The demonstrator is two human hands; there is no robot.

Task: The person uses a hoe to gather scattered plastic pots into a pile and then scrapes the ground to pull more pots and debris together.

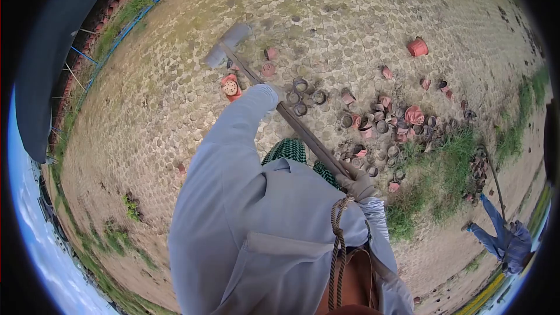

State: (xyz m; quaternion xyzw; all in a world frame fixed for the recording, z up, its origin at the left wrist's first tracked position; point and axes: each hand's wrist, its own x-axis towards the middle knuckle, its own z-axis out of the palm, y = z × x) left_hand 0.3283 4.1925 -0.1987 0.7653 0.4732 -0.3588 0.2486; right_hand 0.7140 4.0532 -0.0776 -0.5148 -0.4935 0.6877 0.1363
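Both hands grip a long-handled hoe over cobbled ground.

The right hand (pixel 359 185) wraps the hoe (pixel 280 108) near its handle's end; the left hand (pixel 275 91) closes around it further along. Its blade rests beyond both, beside scattered pots (pixel 382 121).

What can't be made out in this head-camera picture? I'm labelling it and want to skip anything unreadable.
- Left hand on the long-handled tool: mostly hidden behind its own sleeve.
- Right hand: gloved, fingers indistinct.
- Scattered pots: too small to tell whole from broken.
- Second person: distorted, cut at the lens edge.
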